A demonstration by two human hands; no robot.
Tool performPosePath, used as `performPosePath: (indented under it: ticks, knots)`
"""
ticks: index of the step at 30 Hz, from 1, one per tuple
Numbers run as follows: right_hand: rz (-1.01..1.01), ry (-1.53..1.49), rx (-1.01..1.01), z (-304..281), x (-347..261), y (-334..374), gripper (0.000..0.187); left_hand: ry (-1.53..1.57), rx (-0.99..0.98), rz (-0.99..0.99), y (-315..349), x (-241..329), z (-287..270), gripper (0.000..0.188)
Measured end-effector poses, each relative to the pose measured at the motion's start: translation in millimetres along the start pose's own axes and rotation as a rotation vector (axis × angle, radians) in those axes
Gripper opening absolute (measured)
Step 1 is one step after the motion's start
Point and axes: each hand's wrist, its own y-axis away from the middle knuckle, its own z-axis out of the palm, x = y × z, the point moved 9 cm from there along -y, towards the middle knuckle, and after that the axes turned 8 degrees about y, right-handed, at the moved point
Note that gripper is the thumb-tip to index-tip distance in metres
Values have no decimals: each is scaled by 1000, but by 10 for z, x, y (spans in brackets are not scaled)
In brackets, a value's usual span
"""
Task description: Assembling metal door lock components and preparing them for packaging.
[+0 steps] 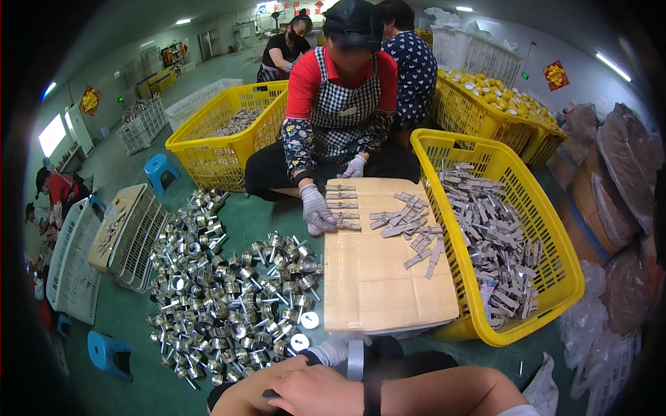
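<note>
Resting across the left forearm, the bare right hand [316,390] has bent fingers near a small dark piece [269,394]; I cannot tell whether they grip it. The left hand [333,349], in a white knitted glove, lies just below the near edge of a flat tan cardboard sheet [381,291], beside a smooth grey curved strip [355,360]; its fingers' state cannot be told either. On the cardboard, flat grey metal clips [411,218] lie in a loose pile, others in a row, touched by a co-worker's gloved hand [317,208]. More fill the yellow plastic basket [463,312] at right; silver stemmed metal cups [222,298] heap at left on the green floor [149,347].
</note>
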Motion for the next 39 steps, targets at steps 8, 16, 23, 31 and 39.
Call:
performPosePath:
  ticks: [8, 16, 23, 31, 39]
  knots:
    - [-21, -7, 37, 23, 35, 6, 24, 49, 1, 22, -179, -207, 39, 27]
    - [-34, -76, -22, 32, -66, -26, 26, 344, 13, 93, -599, -401, -389, 31]
    - [10, -4, -61, 96, -100, 6, 25, 238, 61, 80, -423, -438, -404, 33]
    - [-6, -33, 1, 125, -13, -19, 24, 108, 50, 21, -301, -416, -234, 35]
    - [-5, 7, -10, 119, -1, -27, 26, 27, 23, -23, -152, -251, -35, 37]
